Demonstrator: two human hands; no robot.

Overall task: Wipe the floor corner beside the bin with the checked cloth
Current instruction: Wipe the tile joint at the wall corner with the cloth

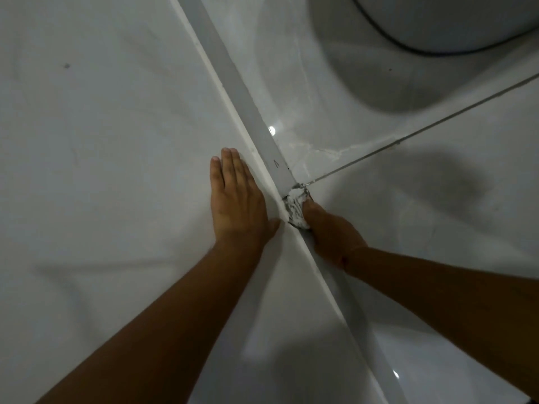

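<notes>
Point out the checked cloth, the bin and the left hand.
checked cloth (296, 206): head view, on the bunched folds ahead of the right hand.
bin (437, 21): head view, on its white rounded side.
left hand (237, 201): head view, on the back of the hand.

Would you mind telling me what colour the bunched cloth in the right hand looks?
White with grey markings; the cloth is too crumpled to confirm checks. Head view.

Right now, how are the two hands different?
The left hand lies flat and open against the white wall, holding nothing. The right hand is curled around the bunched grey-and-white checked cloth, pressing it onto the glossy tiled floor by the grey skirting strip. Both are bare.
</notes>
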